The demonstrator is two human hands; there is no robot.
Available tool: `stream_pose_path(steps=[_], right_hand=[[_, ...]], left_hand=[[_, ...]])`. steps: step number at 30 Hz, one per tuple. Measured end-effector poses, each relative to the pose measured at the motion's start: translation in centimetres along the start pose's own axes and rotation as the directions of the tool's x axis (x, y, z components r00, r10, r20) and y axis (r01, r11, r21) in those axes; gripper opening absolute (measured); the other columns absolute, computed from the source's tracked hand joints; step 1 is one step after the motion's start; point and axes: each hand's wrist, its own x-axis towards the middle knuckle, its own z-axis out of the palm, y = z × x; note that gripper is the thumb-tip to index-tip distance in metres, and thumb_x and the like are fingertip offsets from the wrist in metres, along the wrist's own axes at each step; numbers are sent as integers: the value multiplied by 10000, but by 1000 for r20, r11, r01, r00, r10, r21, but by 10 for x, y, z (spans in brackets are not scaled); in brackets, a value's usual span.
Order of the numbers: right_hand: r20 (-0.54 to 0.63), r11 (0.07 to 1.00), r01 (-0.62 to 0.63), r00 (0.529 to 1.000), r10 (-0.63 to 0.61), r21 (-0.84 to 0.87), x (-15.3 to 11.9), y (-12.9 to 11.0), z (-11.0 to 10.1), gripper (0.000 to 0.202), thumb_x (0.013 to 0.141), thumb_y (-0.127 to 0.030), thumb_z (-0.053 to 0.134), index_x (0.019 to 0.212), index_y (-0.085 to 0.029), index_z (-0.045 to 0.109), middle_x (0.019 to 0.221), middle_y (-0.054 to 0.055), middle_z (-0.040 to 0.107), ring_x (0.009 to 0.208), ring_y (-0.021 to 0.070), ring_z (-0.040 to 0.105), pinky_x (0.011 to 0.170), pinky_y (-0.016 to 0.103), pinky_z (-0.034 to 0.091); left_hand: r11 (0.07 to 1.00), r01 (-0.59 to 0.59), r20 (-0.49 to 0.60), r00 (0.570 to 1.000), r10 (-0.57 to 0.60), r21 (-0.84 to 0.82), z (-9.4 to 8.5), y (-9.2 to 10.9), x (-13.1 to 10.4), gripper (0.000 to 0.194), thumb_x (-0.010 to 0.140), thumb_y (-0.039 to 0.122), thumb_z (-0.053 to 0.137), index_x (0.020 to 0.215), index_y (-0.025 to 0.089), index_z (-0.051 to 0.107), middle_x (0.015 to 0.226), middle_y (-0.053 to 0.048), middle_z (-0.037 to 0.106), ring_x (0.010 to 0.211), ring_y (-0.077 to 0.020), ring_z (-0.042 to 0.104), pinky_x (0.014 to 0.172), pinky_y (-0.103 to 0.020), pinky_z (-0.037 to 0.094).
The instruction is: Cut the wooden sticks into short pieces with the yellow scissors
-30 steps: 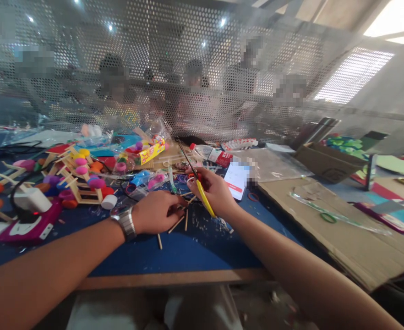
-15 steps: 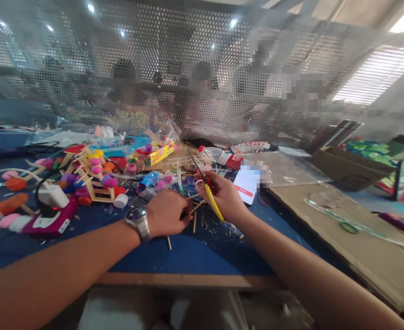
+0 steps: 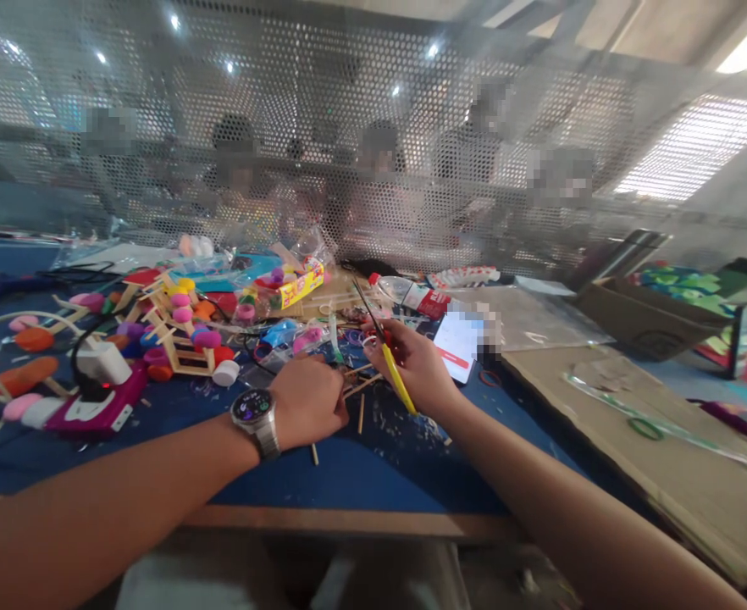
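Note:
Yellow-handled scissors are gripped in my right hand, their dark blades pointing up and away from me. My left hand, with a watch on its wrist, is low over the table, closed with its fingers curled under. What those fingers hold, if anything, is hidden. Thin wooden sticks lie beside and beyond the left hand, and one end juts out below it. Small pale scraps are scattered on the blue tabletop between my hands.
Stick-and-coloured-ball models and a purple power strip crowd the left. A lit phone and a bottle with a red label lie beyond my right hand. Cardboard covers the right. Behind a perforated screen are people.
The view has shifted slightly. My left hand has turned a little, showing more of the watch face. The scissors stay in my right hand in nearly the same pose.

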Motion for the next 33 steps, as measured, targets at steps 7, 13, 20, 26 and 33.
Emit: stream_pose_path(steps=[7, 13, 20, 26, 33], right_hand=[[-63, 983, 105, 993, -96, 153, -3, -9, -1, 310, 801, -384, 701, 1061, -222, 653, 735, -6, 578, 658, 172, 543, 618, 298, 453], [-146, 964, 193, 975, -168, 181, -8, -17, -4, 218, 820, -289, 684, 1024, -242, 622, 714, -29, 547, 628, 149, 512, 594, 279, 429], [-38, 971, 180, 984, -177, 155, -10, -19, -3, 166, 820, -318, 688, 831, -233, 546, 692, -27, 538, 612, 141, 503, 586, 273, 439], [-9, 953, 100, 995, -102, 287, -9, -19, 7, 324, 751, -432, 790, 845, -241, 546, 737, 0, 645, 672, 178, 611, 615, 299, 510], [-19, 942, 126, 992, -126, 310, -11, -22, 10, 301, 753, -417, 795, 793, -230, 563, 687, -15, 613, 615, 153, 564, 567, 282, 488]], left_hand=[[966, 103, -62, 991, -121, -239, 5, -15, 5, 143, 805, 254, 595, 822, 165, 706, 796, -84, 722, 787, -239, 652, 690, -321, 444], [773, 181, -41, 965, -259, -607, 6, -28, 12, 185, 808, 331, 609, 749, 160, 648, 619, 9, 585, 553, -129, 495, 510, -247, 315], [523, 48, -143, 937, -319, -851, 6, -34, 16, 262, 786, 396, 599, 691, 154, 576, 551, 60, 425, 512, -84, 330, 492, -221, 264], [456, -43, -173, 953, -250, -889, 5, -26, 13, 280, 802, 419, 612, 742, 145, 609, 604, 32, 476, 560, -95, 384, 519, -221, 308], [501, -102, -207, 966, -158, -859, 11, -18, 11, 229, 793, 365, 618, 707, 158, 574, 593, 51, 434, 569, -94, 376, 525, -218, 308]])
